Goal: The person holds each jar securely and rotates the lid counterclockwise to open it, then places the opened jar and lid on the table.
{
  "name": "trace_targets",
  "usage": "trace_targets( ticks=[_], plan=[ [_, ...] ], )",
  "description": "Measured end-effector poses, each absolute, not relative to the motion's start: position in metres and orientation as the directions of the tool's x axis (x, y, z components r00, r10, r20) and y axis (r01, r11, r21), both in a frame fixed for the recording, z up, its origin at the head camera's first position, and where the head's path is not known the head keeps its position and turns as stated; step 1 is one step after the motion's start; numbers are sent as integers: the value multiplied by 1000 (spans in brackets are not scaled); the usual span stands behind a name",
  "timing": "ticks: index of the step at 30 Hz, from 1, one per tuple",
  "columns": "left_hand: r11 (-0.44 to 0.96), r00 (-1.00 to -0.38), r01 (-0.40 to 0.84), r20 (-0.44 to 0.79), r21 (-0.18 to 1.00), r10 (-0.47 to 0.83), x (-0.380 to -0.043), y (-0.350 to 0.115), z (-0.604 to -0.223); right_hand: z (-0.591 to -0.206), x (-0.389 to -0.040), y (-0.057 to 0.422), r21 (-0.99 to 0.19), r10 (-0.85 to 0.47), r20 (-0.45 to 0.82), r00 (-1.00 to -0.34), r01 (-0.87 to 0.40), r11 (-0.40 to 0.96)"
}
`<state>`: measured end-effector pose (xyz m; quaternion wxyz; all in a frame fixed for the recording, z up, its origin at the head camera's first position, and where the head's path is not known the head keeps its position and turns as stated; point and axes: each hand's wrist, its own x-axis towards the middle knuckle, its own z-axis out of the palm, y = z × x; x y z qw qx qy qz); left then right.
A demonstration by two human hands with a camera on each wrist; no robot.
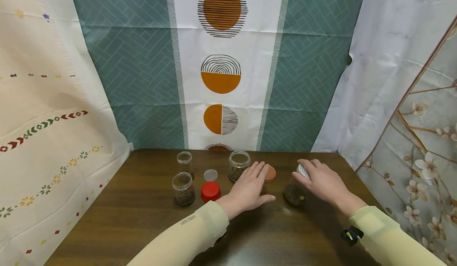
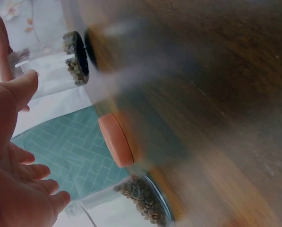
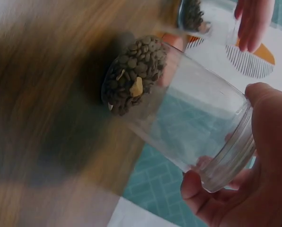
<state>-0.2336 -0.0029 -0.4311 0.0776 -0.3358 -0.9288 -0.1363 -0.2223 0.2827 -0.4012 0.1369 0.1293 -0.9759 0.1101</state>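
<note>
My right hand (image 1: 323,180) grips a clear jar (image 3: 192,109) round its neck, thumb on one side and fingertips on the other. Brown pellet-like pieces and one paler bit (image 3: 137,87) lie at the bottom of this jar, which leans and has its base close over the table. My left hand (image 1: 246,188) reaches forward with straight fingers and holds nothing. Just past its fingertips is an orange lid (image 1: 270,173). Another clear jar (image 1: 239,159) with similar brown pieces stands behind the left hand, its lower right part overlapped by the fingers in the head view.
To the left stand two open clear jars, a front one (image 1: 183,184) with brown contents and a back one (image 1: 184,159). A red lid (image 1: 210,191) and a translucent lid (image 1: 210,174) lie beside them. The wooden table (image 1: 143,218) ends at a hanging curtain (image 1: 143,87).
</note>
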Motion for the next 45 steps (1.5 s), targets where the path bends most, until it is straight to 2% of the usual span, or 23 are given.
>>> trace_targets(
  ticks=[6,28,45],
  plan=[
    [723,-777,629,213,286,592,-231,-15,-434,-400,-216,270,-277,-219,258,-941,-289,916],
    [715,-798,595,165,368,579,-221,-49,-437,-400,-205,237,-495,-256,135,-957,-289,819],
    [703,-800,583,136,407,584,-211,-65,-435,-406,-198,202,-613,-334,124,-935,-336,715]
  ],
)
